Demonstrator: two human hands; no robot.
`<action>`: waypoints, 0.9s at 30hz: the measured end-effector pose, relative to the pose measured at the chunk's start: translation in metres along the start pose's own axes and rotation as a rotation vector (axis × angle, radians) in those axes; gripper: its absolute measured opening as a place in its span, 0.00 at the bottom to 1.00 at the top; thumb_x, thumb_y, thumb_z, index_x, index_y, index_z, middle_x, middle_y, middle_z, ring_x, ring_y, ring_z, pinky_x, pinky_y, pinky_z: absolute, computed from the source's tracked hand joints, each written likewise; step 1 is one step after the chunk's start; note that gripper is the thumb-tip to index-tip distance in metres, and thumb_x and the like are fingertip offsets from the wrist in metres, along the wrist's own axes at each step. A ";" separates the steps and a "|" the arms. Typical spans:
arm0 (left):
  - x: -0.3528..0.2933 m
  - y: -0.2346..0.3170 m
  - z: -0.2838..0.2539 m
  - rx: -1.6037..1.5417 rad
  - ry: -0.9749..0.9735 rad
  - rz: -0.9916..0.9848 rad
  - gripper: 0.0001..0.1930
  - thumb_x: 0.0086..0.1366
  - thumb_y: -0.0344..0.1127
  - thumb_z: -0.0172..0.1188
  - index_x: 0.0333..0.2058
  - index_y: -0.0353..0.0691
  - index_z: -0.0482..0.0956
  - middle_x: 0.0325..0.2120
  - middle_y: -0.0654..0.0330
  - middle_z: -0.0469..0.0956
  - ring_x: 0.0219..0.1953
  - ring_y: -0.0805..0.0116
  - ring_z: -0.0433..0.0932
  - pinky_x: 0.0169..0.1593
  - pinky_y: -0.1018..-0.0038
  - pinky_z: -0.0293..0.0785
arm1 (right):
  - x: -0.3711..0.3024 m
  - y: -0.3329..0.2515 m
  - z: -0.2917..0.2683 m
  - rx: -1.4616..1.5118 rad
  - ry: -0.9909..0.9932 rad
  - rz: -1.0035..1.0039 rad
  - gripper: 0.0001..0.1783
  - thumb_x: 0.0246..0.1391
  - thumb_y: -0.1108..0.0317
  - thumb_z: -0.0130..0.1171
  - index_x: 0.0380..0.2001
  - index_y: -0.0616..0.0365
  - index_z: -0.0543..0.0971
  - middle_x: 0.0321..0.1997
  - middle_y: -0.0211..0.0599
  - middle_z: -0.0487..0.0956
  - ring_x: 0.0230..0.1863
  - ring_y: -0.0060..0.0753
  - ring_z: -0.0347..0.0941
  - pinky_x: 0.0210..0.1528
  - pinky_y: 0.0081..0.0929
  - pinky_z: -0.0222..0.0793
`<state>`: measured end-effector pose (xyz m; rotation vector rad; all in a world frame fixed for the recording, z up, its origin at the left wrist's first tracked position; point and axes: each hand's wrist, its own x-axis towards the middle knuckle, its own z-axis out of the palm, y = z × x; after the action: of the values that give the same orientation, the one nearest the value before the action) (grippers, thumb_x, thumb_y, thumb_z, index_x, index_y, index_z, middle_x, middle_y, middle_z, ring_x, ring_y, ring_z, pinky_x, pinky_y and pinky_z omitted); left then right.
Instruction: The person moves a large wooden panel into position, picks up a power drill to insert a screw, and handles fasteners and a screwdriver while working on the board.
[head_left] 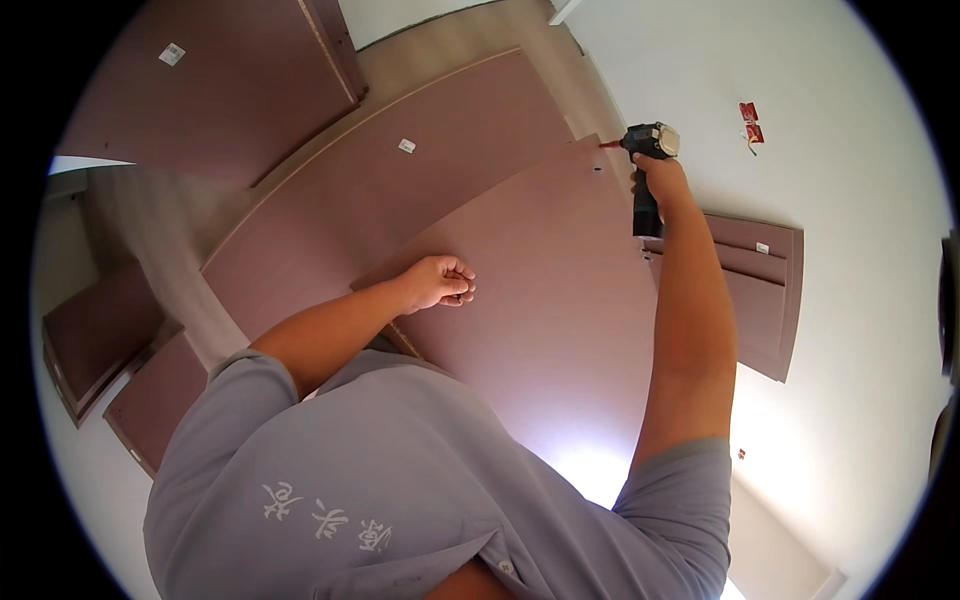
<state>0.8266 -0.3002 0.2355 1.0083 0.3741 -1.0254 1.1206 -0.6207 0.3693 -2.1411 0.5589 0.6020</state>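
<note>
My right hand (662,183) grips a cordless drill (646,210) by its handle, at the far right corner of a brown panel (530,260). The drill's reddish bit points left and meets or nearly meets that corner; I cannot tell if it touches. Over the same panel, nearer to me, my left hand (440,281) is closed with its fingers curled together. Whatever it may hold is hidden by the fingers. A small dark fitting or hole shows in the panel just below the bit.
Beneath lies another large brown panel (440,150) with a white label. A further panel (210,90) stands at the far left, and smaller boards (110,340) are at the left. Stacked boards (750,290) lean on the white wall (840,180), where wires hang from a red box (751,122).
</note>
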 end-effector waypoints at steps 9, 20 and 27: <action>-0.005 -0.030 0.001 -0.443 0.164 0.062 0.08 0.76 0.31 0.58 0.51 0.43 0.77 0.47 0.62 0.83 0.45 0.70 0.82 0.50 0.74 0.81 | -0.094 0.028 -0.014 0.233 -0.003 -0.167 0.16 0.60 0.63 0.65 0.44 0.65 0.80 0.33 0.39 0.83 0.26 0.32 0.79 0.28 0.32 0.75; -0.021 -0.085 0.114 -0.616 0.260 0.254 0.07 0.76 0.32 0.58 0.50 0.43 0.77 0.43 0.63 0.83 0.42 0.74 0.80 0.44 0.80 0.82 | -0.410 0.252 0.042 0.724 -0.298 -0.125 0.23 0.63 0.66 0.62 0.58 0.65 0.76 0.47 0.43 0.84 0.35 0.30 0.80 0.40 0.31 0.79; -0.025 -0.116 0.174 -0.580 0.093 0.271 0.06 0.76 0.31 0.59 0.49 0.43 0.78 0.42 0.63 0.83 0.43 0.74 0.81 0.45 0.80 0.82 | -0.452 0.312 0.030 0.754 -0.266 -0.153 0.22 0.64 0.66 0.62 0.57 0.65 0.77 0.47 0.43 0.84 0.36 0.30 0.80 0.41 0.31 0.79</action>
<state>0.6849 -0.4486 0.2832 0.5604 0.5565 -0.5726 0.5784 -0.6905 0.4345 -1.3531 0.3841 0.4785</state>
